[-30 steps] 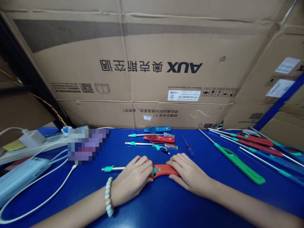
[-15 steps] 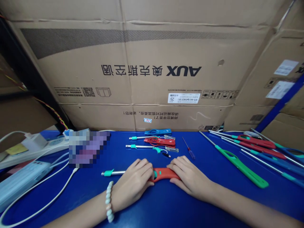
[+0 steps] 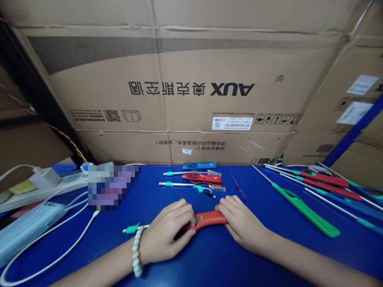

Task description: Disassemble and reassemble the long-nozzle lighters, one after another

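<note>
Far left, a pale blue device sits on the blue surface. Next, a beaded bracelet, then the left hand, fingers clamped round the front of an orange-red lighter that I see running crosswise from hand to hand. And here's the right hand, fingers closed on the handle's end! Behind it lies a screwdriver; farther right, a green lighter.

Head-worn view, facing forward and down, blue tabletop near, cardboard wall beyond
</note>
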Tool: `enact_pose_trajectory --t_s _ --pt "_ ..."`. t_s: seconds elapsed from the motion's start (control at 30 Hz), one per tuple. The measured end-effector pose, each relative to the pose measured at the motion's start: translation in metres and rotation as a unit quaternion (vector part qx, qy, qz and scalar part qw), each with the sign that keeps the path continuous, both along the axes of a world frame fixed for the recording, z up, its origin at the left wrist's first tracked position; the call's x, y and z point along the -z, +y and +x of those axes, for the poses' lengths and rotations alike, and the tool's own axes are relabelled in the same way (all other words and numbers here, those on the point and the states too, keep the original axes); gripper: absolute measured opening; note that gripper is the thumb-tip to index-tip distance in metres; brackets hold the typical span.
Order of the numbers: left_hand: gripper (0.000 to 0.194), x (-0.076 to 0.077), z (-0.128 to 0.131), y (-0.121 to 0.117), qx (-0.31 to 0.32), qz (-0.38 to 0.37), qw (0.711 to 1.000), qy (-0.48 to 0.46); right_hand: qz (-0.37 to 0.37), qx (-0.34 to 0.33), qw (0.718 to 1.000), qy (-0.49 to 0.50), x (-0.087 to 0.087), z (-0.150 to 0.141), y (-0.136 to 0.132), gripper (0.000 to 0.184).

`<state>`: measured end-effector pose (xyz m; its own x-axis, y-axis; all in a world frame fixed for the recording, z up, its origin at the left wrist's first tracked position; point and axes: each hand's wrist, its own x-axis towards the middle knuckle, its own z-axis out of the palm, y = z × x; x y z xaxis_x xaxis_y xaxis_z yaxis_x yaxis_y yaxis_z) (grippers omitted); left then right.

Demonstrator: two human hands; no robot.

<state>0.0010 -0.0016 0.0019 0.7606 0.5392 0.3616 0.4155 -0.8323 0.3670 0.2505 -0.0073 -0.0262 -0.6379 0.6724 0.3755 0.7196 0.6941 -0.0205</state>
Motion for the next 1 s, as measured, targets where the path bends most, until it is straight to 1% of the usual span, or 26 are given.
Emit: enact_pose_trajectory --t_s 0.1,0.17,0.23,0.3,0.37,0.6,0.87,1.0 --pt "0.01 0.001 0.0 0.0 -0.008 0.011 1.0 0.006 -0.019 0.006 1.0 0.009 -0.003 -0.001 -0.001 0.021" --pt "0.012 0.002 0.0 0.0 -0.013 0.016 1.0 0.019 -0.037 -0.004 0.999 0.016 -0.007 -0.001 -0.001 0.022" --pt "0.014 0.003 0.001 0.001 -0.011 0.016 0.999 0.033 -0.046 -0.025 0.999 0.015 -0.01 -0.002 -0.002 0.028" --pt "0.015 0.004 0.001 0.002 -0.005 0.015 0.999 0.044 -0.041 -0.046 0.998 0.008 -0.013 -0.003 -0.003 0.034" --pt "0.015 0.004 0.002 0.002 -0.002 0.015 0.998 0.053 -0.031 -0.056 0.998 0.001 -0.014 -0.004 -0.003 0.034" --pt "0.015 0.007 0.002 0.002 0.003 0.034 0.997 0.076 0.008 -0.047 0.999 -0.008 -0.007 -0.004 -0.002 0.032" --pt "0.019 0.008 0.003 0.002 -0.002 0.065 0.995 0.08 0.03 -0.049 0.998 -0.025 -0.006 -0.004 -0.001 0.031" --pt "0.019 0.011 0.004 0.001 -0.005 0.084 0.993 0.088 0.024 -0.049 0.998 -0.032 -0.004 -0.004 0.0 0.03"
